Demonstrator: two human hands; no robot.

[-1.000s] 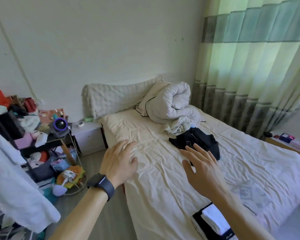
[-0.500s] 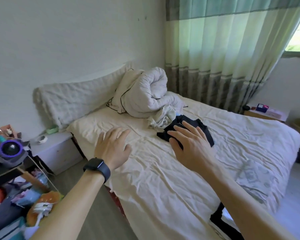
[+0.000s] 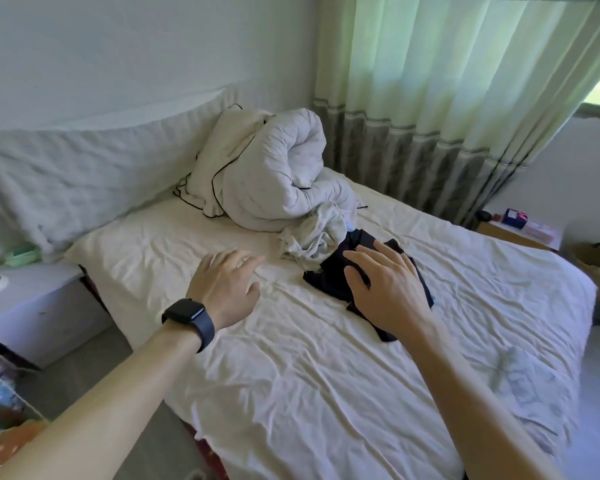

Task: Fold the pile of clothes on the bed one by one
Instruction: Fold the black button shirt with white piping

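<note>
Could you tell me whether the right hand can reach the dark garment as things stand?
Probably yes: the open right hand hovers over the dark garment with nothing between; a pale crumpled cloth only overlaps its far edge.

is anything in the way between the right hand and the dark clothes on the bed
Nothing visible. The right hand is open directly over the dark garment, nothing between them; whether it touches is unclear. The crumpled light garment lies beside it, not in the path.
</note>
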